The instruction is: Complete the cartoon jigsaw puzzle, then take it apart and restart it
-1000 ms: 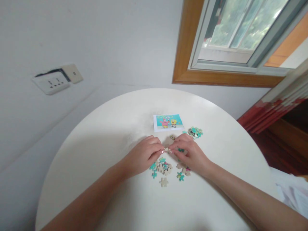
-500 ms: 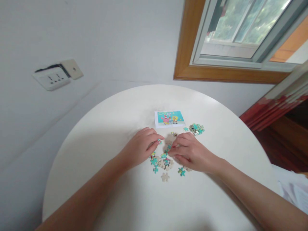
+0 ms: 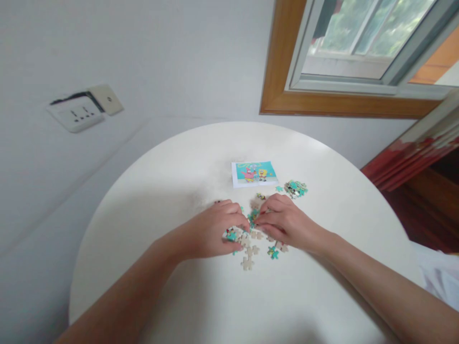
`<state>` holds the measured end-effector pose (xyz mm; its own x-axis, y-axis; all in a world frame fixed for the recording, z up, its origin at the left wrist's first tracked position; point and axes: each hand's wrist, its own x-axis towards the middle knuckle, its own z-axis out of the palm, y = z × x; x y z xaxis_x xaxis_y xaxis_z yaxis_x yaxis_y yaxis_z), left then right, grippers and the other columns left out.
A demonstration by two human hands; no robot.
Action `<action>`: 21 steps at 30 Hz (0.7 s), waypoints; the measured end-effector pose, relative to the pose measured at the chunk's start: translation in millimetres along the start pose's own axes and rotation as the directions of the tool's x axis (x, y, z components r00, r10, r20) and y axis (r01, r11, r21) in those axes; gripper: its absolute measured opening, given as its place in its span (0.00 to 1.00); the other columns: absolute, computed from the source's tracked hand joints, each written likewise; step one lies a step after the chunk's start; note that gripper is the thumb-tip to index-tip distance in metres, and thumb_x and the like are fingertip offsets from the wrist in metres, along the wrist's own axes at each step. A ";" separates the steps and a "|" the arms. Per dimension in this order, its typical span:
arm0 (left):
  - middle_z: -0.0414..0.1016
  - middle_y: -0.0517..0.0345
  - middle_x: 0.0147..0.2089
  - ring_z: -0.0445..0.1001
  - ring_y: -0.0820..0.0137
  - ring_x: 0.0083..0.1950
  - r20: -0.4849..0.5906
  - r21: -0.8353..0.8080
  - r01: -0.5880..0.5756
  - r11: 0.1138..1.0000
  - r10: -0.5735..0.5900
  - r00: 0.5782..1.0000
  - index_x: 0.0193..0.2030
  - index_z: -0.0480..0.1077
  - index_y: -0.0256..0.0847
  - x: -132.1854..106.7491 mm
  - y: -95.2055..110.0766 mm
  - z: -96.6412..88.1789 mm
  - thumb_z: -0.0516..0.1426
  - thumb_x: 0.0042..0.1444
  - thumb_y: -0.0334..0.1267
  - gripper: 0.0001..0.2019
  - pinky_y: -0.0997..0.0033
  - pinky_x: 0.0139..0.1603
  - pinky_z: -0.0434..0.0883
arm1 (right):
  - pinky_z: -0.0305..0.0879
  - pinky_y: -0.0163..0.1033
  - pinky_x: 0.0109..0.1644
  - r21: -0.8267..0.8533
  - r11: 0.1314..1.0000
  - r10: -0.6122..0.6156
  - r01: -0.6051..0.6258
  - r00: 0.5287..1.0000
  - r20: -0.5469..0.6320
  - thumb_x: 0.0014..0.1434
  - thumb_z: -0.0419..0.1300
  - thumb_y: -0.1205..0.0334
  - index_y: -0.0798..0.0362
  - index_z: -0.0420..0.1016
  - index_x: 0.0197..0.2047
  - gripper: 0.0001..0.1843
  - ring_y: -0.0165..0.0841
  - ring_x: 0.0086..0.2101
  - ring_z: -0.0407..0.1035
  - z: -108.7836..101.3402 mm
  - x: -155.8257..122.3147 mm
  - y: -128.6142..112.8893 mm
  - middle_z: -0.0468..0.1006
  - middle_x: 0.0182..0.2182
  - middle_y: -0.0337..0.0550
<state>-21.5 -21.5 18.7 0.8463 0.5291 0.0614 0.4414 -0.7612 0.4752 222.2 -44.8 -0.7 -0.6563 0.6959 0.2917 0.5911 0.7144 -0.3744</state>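
Observation:
Loose jigsaw pieces, some teal side up and others plain beige, lie between my hands on the white round table [image 3: 172, 167]. My left hand [image 3: 211, 231] is over the left of this spread, thumb and fingers apart, with a teal piece [image 3: 231, 235] showing between them. Opposite it, my right hand [image 3: 287, 220] has its fingertips pinched together at a teal and yellow jigsaw piece [image 3: 255, 216], partly covered by the fingers. Nearer me are a beige piece [image 3: 247, 263] and a teal piece with yellow [image 3: 273, 252]. My hands hide several other pieces.
A cartoon picture card [image 3: 254, 173] lies beyond my hands. To its right is a heap of jigsaw pieces [image 3: 297, 188], with a single teal piece [image 3: 278, 189] beside it. A wall with a socket [image 3: 77, 114] and a wood-framed window [image 3: 344, 104] stands behind the table.
My left hand has come down toward me and spread its thumb from its fingers; the pieces beneath have shifted, with more beige backs showing. My right hand stays nearly in place. The view shifted slightly.

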 end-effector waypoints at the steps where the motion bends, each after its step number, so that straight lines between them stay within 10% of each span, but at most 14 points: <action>1: 0.70 0.56 0.41 0.68 0.65 0.46 0.000 0.003 0.003 1.000 -0.003 1.000 0.43 0.72 0.43 0.3 -0.7 1.2 0.62 0.51 0.37 0.11 0.68 0.51 0.61 | 0.57 0.44 0.48 -0.017 1.000 0.008 -0.008 1.000 -0.017 0.63 0.55 0.58 0.49 0.79 0.43 0.12 0.37 0.43 0.64 0.1 -0.3 2.3 0.75 0.40 0.46; 13: 0.68 0.57 0.38 0.67 0.67 0.43 -0.019 0.009 0.009 1.000 -0.009 1.000 0.39 0.73 0.42 2.7 -4.1 2.1 0.60 0.54 0.38 0.06 0.69 0.48 0.61 | 0.56 0.46 0.47 -0.087 0.966 0.232 -0.243 0.966 -0.115 0.58 0.58 0.61 0.51 0.76 0.34 0.06 0.38 0.40 0.63 -4.5 0.0 2.3 0.73 0.36 0.45; 21: 0.70 0.56 0.37 0.68 0.69 0.42 -0.038 -0.004 -0.014 1.000 0.014 0.999 0.37 0.74 0.42 4.1 -7.4 2.0 0.54 0.60 0.36 0.08 0.70 0.47 0.62 | 0.56 0.41 0.50 0.140 0.988 -0.076 0.064 0.993 0.086 0.59 0.59 0.66 0.48 0.77 0.39 0.07 0.32 0.41 0.65 -13.8 -1.8 -9.4 0.75 0.36 0.41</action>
<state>-20.7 -14.4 13.7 0.8402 0.5327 0.1016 0.4285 -0.7669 0.4777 224.3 -51.8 14.5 -0.7376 0.6302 0.2424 0.4764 0.7401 -0.4746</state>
